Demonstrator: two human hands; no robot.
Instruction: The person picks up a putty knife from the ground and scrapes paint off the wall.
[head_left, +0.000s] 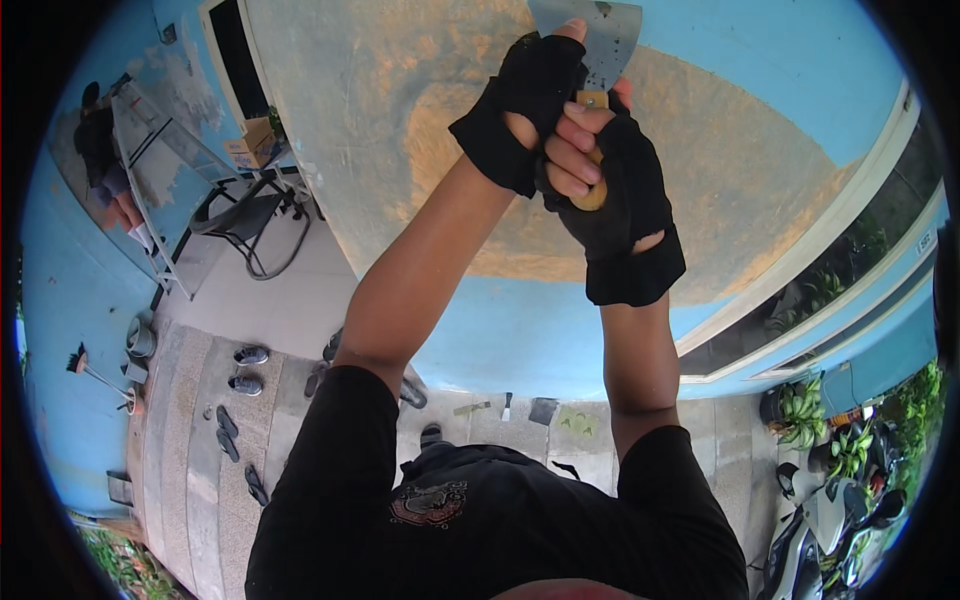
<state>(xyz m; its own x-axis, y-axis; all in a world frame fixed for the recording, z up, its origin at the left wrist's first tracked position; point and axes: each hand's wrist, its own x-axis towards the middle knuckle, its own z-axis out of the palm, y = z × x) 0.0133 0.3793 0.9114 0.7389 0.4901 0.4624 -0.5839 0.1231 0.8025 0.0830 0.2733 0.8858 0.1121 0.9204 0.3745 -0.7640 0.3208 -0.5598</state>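
Observation:
My right hand (622, 165), in a black fingerless glove, is wrapped around the wooden handle (592, 196) of a wide scraper. Its flared steel blade (607, 49) points up and bears dark specks. In a matching glove, my left hand (536, 90) rests against the blade's left side with the thumb on its face; the other left fingers are hidden. Behind both hands stands a wall (450, 195) with a large grey and tan patch inside light blue paint (510, 322). Whether the blade touches the wall, I cannot tell.
At left, another person (105, 157) stands by a metal ladder (161, 195), near a black chair (244, 217) and a cardboard box (253, 144). Shoes (250, 355) and sandals (226, 433) lie on the floor. Below the wall lies a putty knife (508, 406). A motorcycle (817, 525) stands at right.

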